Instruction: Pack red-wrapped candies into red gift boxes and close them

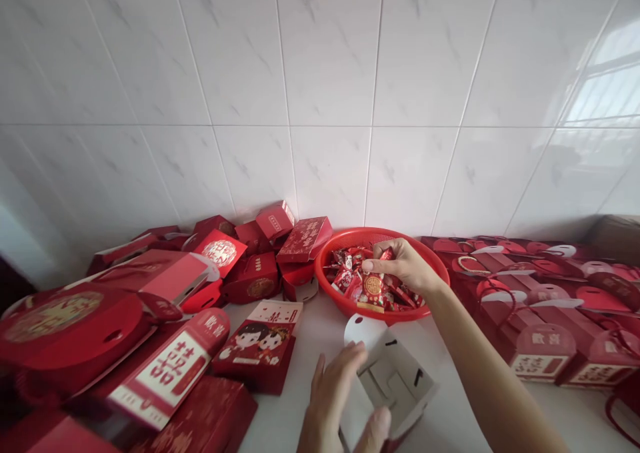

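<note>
An open box with a pale inside (pixel 395 380) stands at the bottom centre, its round flap raised. My left hand (pixel 343 400) is at the box's left side, fingers apart, thumb near its front edge; whether it grips the box is unclear. Behind the box is a red plastic basket (pixel 385 314) full of red-wrapped sweets (pixel 345 278). Over the basket, my right hand (pixel 400 265) pinches a red-wrapped sweet (pixel 387 255) between thumb and fingers. Directly below it lies a larger red packet with a gold emblem (pixel 373 286).
Many red boxes (pixel 250 276) are piled loosely on the left, some printed with white and gold designs. Rows of closed red boxes with cord handles (pixel 543 350) stand on the right. A white tiled wall (pixel 330 166) rises behind the white surface (pixel 275 416).
</note>
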`<state>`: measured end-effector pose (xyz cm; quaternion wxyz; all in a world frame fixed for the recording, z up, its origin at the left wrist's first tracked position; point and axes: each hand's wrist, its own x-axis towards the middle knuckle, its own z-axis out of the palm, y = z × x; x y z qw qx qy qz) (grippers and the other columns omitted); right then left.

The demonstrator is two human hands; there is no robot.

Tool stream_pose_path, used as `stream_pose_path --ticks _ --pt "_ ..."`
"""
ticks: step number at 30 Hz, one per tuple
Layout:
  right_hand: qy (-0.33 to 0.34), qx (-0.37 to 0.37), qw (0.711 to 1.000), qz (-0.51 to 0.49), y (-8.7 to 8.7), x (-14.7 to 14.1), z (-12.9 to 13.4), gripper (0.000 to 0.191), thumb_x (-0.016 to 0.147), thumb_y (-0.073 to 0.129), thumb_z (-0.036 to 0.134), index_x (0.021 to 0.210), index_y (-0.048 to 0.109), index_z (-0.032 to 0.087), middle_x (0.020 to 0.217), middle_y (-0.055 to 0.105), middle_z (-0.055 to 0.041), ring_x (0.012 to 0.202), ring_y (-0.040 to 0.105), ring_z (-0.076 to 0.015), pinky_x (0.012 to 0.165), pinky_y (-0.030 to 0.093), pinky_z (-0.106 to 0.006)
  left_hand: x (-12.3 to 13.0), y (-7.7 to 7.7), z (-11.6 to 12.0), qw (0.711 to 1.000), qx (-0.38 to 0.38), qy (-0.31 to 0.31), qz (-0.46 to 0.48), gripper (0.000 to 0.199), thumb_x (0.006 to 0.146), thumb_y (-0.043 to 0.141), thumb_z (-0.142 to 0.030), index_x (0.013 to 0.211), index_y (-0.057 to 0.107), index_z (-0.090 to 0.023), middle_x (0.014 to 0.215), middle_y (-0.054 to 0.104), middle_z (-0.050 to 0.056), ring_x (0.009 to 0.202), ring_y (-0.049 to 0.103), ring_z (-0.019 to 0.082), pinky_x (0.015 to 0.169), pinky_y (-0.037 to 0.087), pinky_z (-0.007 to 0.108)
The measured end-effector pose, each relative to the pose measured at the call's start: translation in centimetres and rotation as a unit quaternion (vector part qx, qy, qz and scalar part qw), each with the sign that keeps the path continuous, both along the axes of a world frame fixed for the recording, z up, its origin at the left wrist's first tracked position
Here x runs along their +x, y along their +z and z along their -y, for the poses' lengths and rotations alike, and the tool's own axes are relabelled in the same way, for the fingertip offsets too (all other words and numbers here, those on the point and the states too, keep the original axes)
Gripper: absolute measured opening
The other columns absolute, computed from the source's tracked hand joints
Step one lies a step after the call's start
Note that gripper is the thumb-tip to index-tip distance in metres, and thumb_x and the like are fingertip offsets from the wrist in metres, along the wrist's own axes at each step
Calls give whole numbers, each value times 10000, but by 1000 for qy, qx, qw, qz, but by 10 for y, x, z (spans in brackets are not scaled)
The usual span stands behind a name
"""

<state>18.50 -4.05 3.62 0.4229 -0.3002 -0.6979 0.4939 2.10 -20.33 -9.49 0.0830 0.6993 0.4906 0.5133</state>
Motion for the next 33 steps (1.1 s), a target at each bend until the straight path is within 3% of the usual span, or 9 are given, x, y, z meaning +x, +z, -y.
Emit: stream_pose_path --ticks 4,7,11,19,26,33 --pt "75 6 996 38 14 -10 37 396 686 855 440 554 588 179 474 549 39 399 449 -73 370 329 -200 -5 39 2 982 -81 17 172 456 889 665 -448 1279 638 -212 1216 727 109 1105 702 261 930 589 350" --pt "110 16 993 38 15 -17 53 390 697 858 430 572 601 164 484 549 35 412 460 -72 374 348 -196 -6 66 1 958 -141 -39 246 342 887 683 -426 1131 718 -189 1103 759 103 968 731 243 859 593 321" --pt "116 42 992 26 12 -24 60 429 710 851 452 568 578 154 504 532 39 448 438 -59 400 340 -189 -3 84 -2 934 -178 -92 297 220 871 712 -390 900 760 -178 845 775 60 804 735 207 764 580 274" --pt "74 61 995 31 10 -17 61 458 676 852 531 603 607 151 537 531 40 489 428 -66 436 339 -206 3 82 -7 929 -172 -80 318 181 838 753 -373 852 768 -193 834 791 49 784 743 198 752 576 253" --pt "67 10 997 23 10 -18 61 435 695 837 530 628 631 153 524 526 46 455 436 -61 421 348 -200 7 77 -11 926 -155 -79 335 200 833 758 -384 883 758 -190 861 779 54 801 729 197 769 572 261" --pt "35 -58 997 -29 4 -17 55 474 734 815 517 568 524 182 414 496 54 382 423 -69 392 312 -205 4 67 -13 878 -129 -60 456 252 839 746 -411 949 702 -188 975 733 60 899 687 193 776 558 264"
